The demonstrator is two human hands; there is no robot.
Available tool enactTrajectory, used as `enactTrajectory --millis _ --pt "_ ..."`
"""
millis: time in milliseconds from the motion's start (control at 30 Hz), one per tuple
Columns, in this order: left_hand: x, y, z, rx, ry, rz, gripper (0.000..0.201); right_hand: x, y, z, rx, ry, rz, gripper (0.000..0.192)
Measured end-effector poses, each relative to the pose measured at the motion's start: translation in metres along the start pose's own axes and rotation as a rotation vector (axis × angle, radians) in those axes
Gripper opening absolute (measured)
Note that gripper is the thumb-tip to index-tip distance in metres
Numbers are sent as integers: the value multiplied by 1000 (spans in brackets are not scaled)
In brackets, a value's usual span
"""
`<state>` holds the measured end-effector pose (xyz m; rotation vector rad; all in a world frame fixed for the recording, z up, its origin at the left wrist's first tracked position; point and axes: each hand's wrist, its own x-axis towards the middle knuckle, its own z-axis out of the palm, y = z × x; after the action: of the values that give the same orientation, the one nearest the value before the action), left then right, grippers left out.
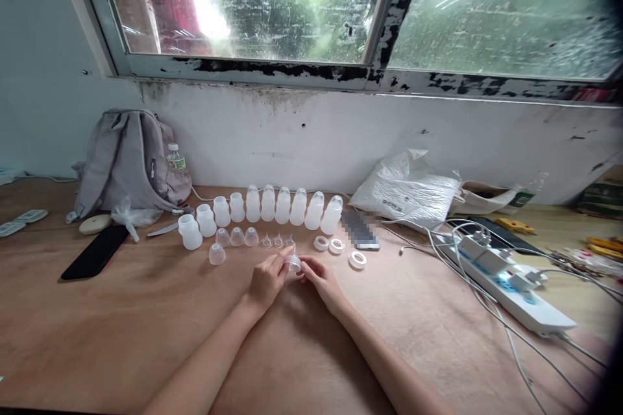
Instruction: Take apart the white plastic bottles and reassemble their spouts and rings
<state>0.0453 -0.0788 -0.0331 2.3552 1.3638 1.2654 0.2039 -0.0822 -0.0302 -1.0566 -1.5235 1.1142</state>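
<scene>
Both hands, left hand and right hand, pinched one small clear cap between fingertips above the table; bottles stood just beyond. Fitting appeared underway, demanding careful alignment.

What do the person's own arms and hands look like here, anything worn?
Both forearms are bare as far as the frame shows: no sleeves, gloves, watch or bracelet. No rings are visible on the left hand or right hand, though the fingers are small in view.

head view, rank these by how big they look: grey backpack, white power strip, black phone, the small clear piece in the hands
1. grey backpack
2. white power strip, though it sits nearer the camera
3. black phone
4. small clear piece, held between left hand and right hand
</scene>
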Motion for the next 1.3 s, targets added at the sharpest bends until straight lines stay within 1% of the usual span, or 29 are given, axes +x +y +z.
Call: enactTrajectory --millis 100,167,267,333,367,433,500,567,600,667,767,833,900,1033,1100,1167,1200,1233,1300 --pt "-1 3 3 -29 38 38 34 -3 -2 2 82 -43 -5 35" --pt "-3 5 7 1 39 61 37 -2 1 2 117 -44 -12 38" --pt "-5 8 7 170 -23 66 50 2 8 0 95 28 -37 36" --pt "-1 8 -3 308 -83 30 57 6 11 -2 68 100 -55 34" --pt "4 6 -11 367 -113 -6 56 7 12 -3 59 127 -56 34" --pt "22 -3 -34 467 -151 -133 47 9 12 -5 42 159 -45 34" --pt "48 -19 -60 534 -188 -350 42 8 11 -5 -5 170 -38 34" --pt "76 -38 -82 567 -168 -438 43 5 9 -5 -108 180 -66 31" --pt "89 -48 -89 579 -159 -466 44 4 8 -5 -178 188 -101 29" --pt "108 -64 -95 596 -142 -507 43 1 6 -3 -318 212 -199 26" --pt "121 -77 -88 600 -116 -528 34 -2 5 0 -440 233 -321 24" --pt "123 -79 -81 599 -82 -520 26 -2 6 1 -467 245 -360 22" --pt "121 -77 -77 604 -22 -497 21 -2 6 1 -480 283 -389 23" --pt "110 -63 -79 632 132 -418 27 -2 6 1 -485 361 -457 28" --pt "99 -51 -80 623 247 -320 26 -3 5 3 -482 366 -490 33" --pt "84 -36 -77 551 433 -143 21 -4 5 6 -475 355 -505 38" --pt "74 -28 -73 494 501 -63 18 -5 4 7 -467 347 -506 38" --pt "65 -19 -68 425 537 -3 15 -6 4 8 -455 345 -500 38" --pt "46 -1 -54 261 520 55 11 -7 4 9 -420 364 -468 37"
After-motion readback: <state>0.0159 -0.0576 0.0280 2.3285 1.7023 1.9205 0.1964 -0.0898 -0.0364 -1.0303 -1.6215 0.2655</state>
